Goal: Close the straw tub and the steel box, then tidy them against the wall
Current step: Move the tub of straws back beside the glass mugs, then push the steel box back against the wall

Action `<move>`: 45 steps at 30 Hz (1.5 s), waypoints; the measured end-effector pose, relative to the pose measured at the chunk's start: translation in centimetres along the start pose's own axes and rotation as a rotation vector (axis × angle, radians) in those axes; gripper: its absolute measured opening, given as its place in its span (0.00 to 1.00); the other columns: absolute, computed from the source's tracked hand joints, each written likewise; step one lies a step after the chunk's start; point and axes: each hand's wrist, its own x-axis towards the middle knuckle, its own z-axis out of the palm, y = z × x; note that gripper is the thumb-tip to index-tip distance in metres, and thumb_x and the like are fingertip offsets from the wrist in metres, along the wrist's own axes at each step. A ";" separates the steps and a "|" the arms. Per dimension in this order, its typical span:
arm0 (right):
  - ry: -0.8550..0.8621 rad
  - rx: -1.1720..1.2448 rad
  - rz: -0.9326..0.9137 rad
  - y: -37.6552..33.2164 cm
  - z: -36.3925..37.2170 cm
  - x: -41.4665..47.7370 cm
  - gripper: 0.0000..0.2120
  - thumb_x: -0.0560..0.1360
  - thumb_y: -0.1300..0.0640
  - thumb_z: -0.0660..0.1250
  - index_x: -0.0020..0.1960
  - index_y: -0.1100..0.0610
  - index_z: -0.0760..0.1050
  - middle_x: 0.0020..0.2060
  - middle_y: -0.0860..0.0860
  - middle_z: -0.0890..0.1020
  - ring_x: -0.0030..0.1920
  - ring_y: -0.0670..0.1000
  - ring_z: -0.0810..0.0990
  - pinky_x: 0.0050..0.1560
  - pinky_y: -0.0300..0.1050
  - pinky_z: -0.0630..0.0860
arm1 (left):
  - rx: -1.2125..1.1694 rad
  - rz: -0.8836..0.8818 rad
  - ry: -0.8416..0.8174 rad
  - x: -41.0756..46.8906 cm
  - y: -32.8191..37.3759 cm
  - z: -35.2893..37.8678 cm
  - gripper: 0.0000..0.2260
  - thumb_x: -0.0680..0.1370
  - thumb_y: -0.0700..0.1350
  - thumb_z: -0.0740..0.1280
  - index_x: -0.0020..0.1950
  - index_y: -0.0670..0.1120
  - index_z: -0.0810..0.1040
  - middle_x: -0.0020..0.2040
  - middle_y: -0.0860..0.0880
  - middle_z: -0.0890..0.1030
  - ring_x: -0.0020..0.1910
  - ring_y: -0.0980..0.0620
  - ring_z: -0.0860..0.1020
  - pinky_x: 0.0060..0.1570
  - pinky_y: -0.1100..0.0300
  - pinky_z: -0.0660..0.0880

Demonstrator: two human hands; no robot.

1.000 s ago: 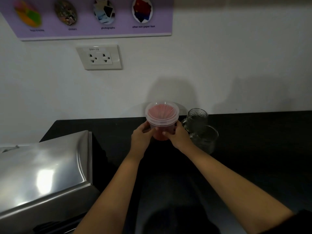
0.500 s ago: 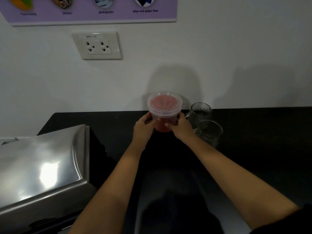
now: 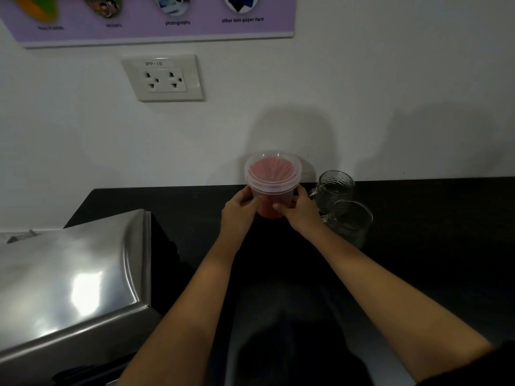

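Note:
A clear plastic straw tub (image 3: 273, 176) full of red straws, its clear lid on top, stands on the black counter (image 3: 434, 218) close to the white wall. My left hand (image 3: 239, 210) grips its left side and my right hand (image 3: 299, 208) grips its right side. The steel box (image 3: 69, 282) sits at the left with its shiny lid down; its front is cut off by the frame edge.
Two clear glass mugs (image 3: 342, 207) stand right beside my right hand, one behind the other. A wall socket (image 3: 164, 78) and a purple poster (image 3: 150, 18) hang on the wall above. The counter stretches dark to the right.
Both hands have pushed the tub a little farther back toward the wall, still holding it. The camera view shifted slightly.

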 end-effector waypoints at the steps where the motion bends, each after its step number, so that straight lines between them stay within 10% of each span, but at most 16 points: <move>1: -0.001 0.004 -0.002 0.1 0.0 -0.1 0.33 0.69 0.61 0.70 0.69 0.62 0.58 0.64 0.61 0.73 0.63 0.59 0.72 0.62 0.48 0.68 | 0.009 0.000 0.001 -0.1 0.1 0.0 0.20 0.74 0.45 0.67 0.66 0.47 0.73 0.58 0.48 0.80 0.56 0.53 0.78 0.61 0.54 0.74; 9: -0.042 0.039 0.065 0.5 -0.7 -3.6 0.38 0.71 0.59 0.69 0.73 0.61 0.51 0.68 0.63 0.67 0.66 0.59 0.69 0.63 0.44 0.65 | 0.043 0.064 0.058 -3.7 0.3 -0.6 0.19 0.75 0.43 0.67 0.65 0.46 0.72 0.50 0.55 0.76 0.44 0.68 0.72 0.37 0.82 0.68; 26: -0.022 -0.060 0.008 -1.8 -4.6 -16.1 0.27 0.72 0.52 0.68 0.68 0.56 0.64 0.62 0.58 0.74 0.60 0.54 0.74 0.54 0.43 0.70 | 0.162 0.191 -0.144 -19.1 0.4 -4.4 0.17 0.75 0.43 0.67 0.63 0.51 0.73 0.64 0.50 0.75 0.61 0.54 0.75 0.64 0.55 0.71; 45: -0.290 -0.022 -0.141 -5.2 4.5 -19.3 0.23 0.74 0.48 0.63 0.66 0.53 0.66 0.57 0.51 0.75 0.54 0.47 0.73 0.48 0.39 0.66 | 0.086 0.215 0.174 -28.3 -3.1 -17.3 0.11 0.73 0.39 0.69 0.48 0.55 0.80 0.50 0.55 0.82 0.48 0.63 0.80 0.48 0.73 0.73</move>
